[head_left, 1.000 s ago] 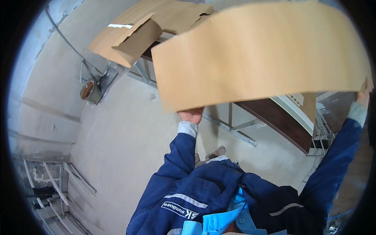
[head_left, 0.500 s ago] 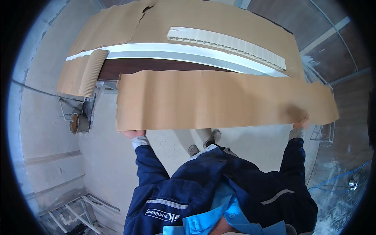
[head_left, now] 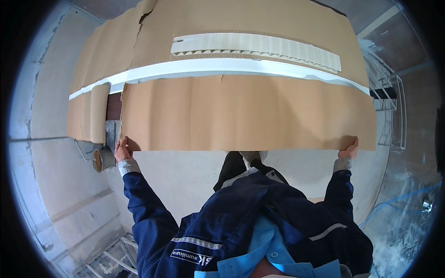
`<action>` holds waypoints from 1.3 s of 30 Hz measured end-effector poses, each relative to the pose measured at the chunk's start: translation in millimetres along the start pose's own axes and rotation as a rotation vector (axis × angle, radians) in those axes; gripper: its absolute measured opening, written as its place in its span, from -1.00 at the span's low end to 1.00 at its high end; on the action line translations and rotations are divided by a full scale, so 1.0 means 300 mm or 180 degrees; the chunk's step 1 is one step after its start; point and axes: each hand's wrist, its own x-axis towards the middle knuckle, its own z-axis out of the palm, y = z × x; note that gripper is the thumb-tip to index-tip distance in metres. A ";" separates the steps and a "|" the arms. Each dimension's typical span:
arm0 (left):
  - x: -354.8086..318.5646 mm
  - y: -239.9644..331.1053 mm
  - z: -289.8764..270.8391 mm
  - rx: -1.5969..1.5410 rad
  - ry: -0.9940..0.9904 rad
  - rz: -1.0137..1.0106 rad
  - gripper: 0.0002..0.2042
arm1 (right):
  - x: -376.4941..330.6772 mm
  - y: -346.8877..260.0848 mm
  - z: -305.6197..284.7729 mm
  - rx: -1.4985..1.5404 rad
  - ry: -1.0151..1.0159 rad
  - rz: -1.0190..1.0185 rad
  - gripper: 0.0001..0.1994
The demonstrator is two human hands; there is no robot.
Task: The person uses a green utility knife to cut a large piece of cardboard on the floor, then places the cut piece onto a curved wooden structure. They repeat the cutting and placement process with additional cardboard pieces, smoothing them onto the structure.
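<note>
Held at its near edge by both hands: a wide sheet of brown corrugated cardboard (head_left: 245,113), long axis running left to right across the view, spread out away from the body. Left hand (head_left: 121,149) clamped on the lower left corner, fingers closed around the edge; right hand (head_left: 348,150) gripping the lower right corner the same way, fingers mostly hidden under the sheet. Both arms stretched forward in dark blue sleeves (head_left: 143,204), neither plainly nearer to the sheet's middle. Far edge of the sheet lying against or just over a long white strip (head_left: 222,66), itself running the same way. Beyond that, more brown cardboard (head_left: 250,18) with a pale ribbed strip (head_left: 255,46) resting on top. At the left, a further cardboard piece (head_left: 90,111), folded down over the edge. Whether a worktop sat beneath all this could not be told. Below, bare grey concrete floor (head_left: 185,176), a small round object (head_left: 98,161) near the left hand, a white wire rack (head_left: 387,102) at the right, and a blue cable (head_left: 403,199) trailing across the floor at lower right.
</note>
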 end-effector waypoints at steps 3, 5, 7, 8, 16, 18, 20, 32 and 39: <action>0.130 -0.029 0.044 0.0300 0.0089 -0.0038 -0.64 | -0.036 0.030 -0.021 -0.0029 -0.0062 0.0291 -0.66; 0.207 -0.064 0.069 0.0263 0.0054 0.0053 -0.68 | -0.056 0.045 -0.028 -0.0079 -0.0025 0.0427 -0.68; 0.266 -0.095 0.087 0.0325 0.0136 0.0230 -0.71 | -0.063 0.055 -0.036 -0.0100 0.0233 0.0488 -0.67; 0.284 -0.100 0.096 0.0427 0.0139 0.0233 -0.69 | -0.060 0.057 -0.041 -0.0171 0.0093 0.0488 -0.64; -0.046 0.147 0.461 0.2648 0.1024 0.2729 -0.19 | 0.039 0.048 -0.158 -0.0176 -0.0248 0.1153 -0.36; -0.262 0.175 0.662 0.2626 -0.0319 0.3392 -0.27 | 0.053 0.030 -0.152 -0.1689 0.1158 0.0593 -0.12; -0.489 0.125 0.880 0.2926 -0.1276 0.3584 -0.16 | 0.052 0.000 -0.102 -0.3475 0.2234 -0.0708 0.06; -0.760 -0.134 1.211 0.5121 -0.1638 0.2824 -0.01 | 0.128 -0.085 0.341 -0.5440 -0.0530 -0.2331 0.02; -0.744 -0.157 1.192 0.4937 -0.1596 0.3116 -0.04 | 0.339 -0.191 0.268 -0.5306 -0.0207 -0.2316 -0.04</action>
